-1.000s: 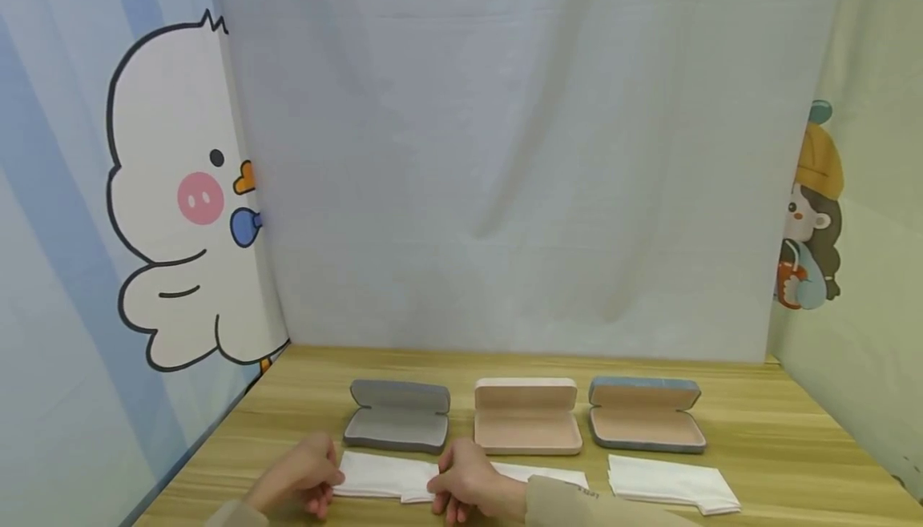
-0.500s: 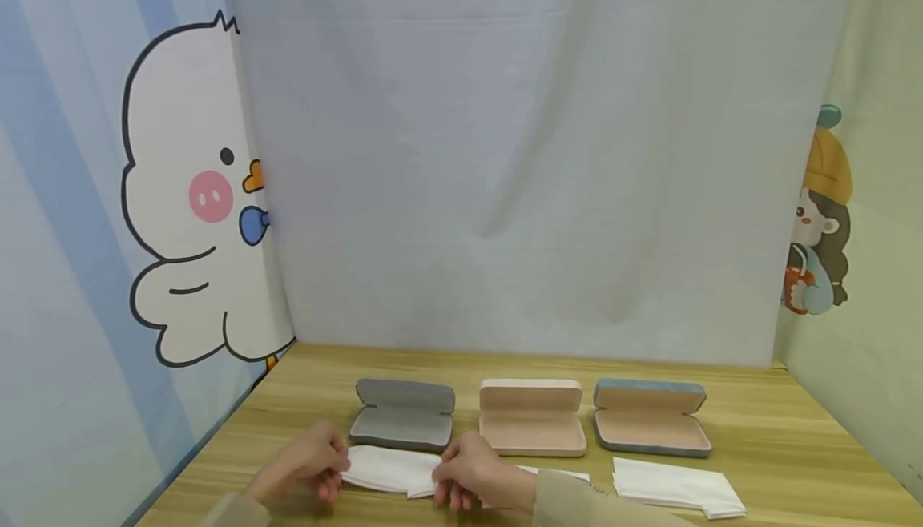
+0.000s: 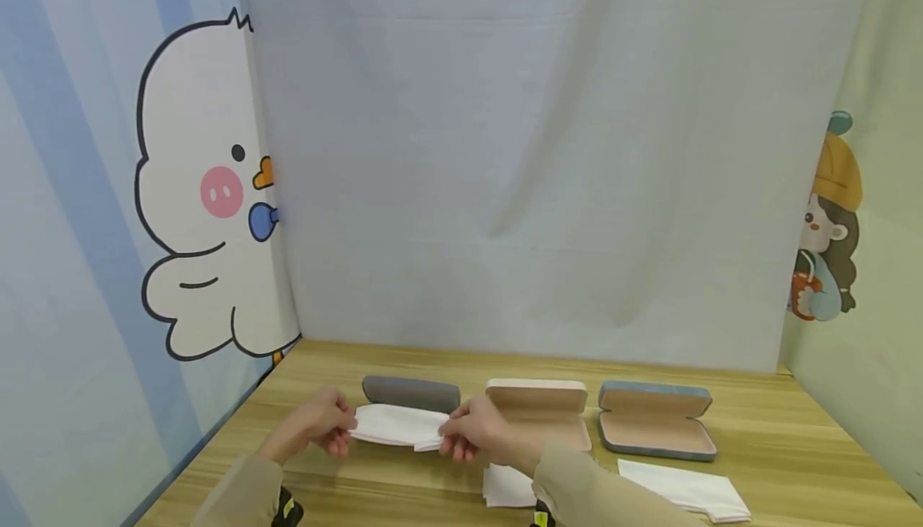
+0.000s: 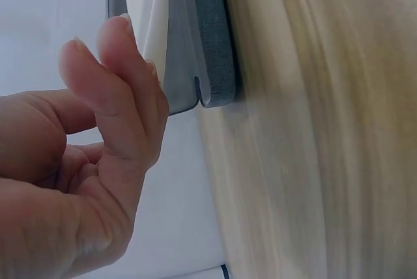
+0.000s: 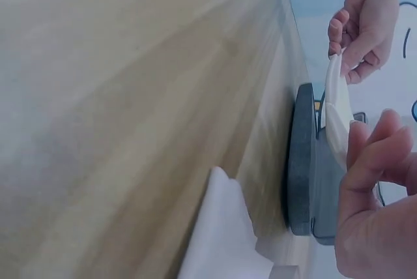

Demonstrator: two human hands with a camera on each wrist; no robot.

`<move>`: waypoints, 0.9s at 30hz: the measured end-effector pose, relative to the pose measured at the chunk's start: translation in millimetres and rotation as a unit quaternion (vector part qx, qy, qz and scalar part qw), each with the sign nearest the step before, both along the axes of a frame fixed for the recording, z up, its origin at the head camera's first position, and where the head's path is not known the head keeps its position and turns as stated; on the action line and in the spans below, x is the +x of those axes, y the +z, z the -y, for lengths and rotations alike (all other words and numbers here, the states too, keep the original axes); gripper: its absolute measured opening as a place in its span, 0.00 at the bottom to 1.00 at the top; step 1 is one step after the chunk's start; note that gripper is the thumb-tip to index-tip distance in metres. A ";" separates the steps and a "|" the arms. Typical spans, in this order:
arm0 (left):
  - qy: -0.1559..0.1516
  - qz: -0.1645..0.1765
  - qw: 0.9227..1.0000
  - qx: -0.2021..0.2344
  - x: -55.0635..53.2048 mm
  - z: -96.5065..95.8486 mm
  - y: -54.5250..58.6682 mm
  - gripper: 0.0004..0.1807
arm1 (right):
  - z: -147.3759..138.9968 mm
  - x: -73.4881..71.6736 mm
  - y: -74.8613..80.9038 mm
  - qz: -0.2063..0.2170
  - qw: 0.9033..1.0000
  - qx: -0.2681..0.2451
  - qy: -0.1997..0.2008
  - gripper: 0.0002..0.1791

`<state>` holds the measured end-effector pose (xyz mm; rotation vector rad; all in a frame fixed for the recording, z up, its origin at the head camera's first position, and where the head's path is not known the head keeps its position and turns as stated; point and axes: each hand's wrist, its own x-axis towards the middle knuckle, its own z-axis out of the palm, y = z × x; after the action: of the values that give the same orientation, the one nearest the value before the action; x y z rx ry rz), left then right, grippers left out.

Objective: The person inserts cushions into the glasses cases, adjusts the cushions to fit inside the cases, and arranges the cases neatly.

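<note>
A folded white cloth (image 3: 400, 424) is held up between both hands, in front of and over the open grey glasses case (image 3: 411, 392). My left hand (image 3: 320, 424) pinches its left end, and my right hand (image 3: 481, 431) pinches its right end. The cloth covers the case's lower half in the head view. In the left wrist view the left hand (image 4: 107, 129) has the cloth's edge at its fingertips, with the grey case (image 4: 212, 38) just beyond. In the right wrist view the cloth (image 5: 337, 109) stretches between the two hands, raised above the grey case (image 5: 301, 161).
An open cream case (image 3: 537, 407) and an open blue case (image 3: 654, 421) stand to the right of the grey one. One folded white cloth (image 3: 508, 487) lies partly under the right forearm, another (image 3: 685, 488) before the blue case. A grey curtain (image 3: 534, 158) hangs behind the wooden table.
Both hands have lifted the cloth off the table and carried it forward over the grey case. The white cloth in front of the cream case now shows more below the right arm.
</note>
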<state>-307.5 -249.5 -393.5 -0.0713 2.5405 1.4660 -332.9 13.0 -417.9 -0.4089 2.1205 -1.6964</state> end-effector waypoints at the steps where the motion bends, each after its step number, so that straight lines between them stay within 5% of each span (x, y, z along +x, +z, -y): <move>1: -0.002 -0.003 1.000 0.001 -2.0 0.1 0.6 0.02 | -0.2 -2.7 0.2 0.002 1.000 -0.003 -0.003 0.05; 14: 0.020 -0.015 1.000 0.004 -19.7 -4.7 -7.4 0.04 | 1.4 -16.6 -4.4 0.008 1.000 -0.013 -0.019 0.04; 27: 0.039 -0.048 0.997 -0.054 -27.8 -12.8 -22.6 0.05 | 7.7 -13.5 -15.2 -0.031 0.995 0.036 -0.087 0.06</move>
<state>-335.3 -236.7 -416.1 -0.1220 2.7224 1.3890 -346.4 5.3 -433.1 -0.2675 2.3137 -1.7143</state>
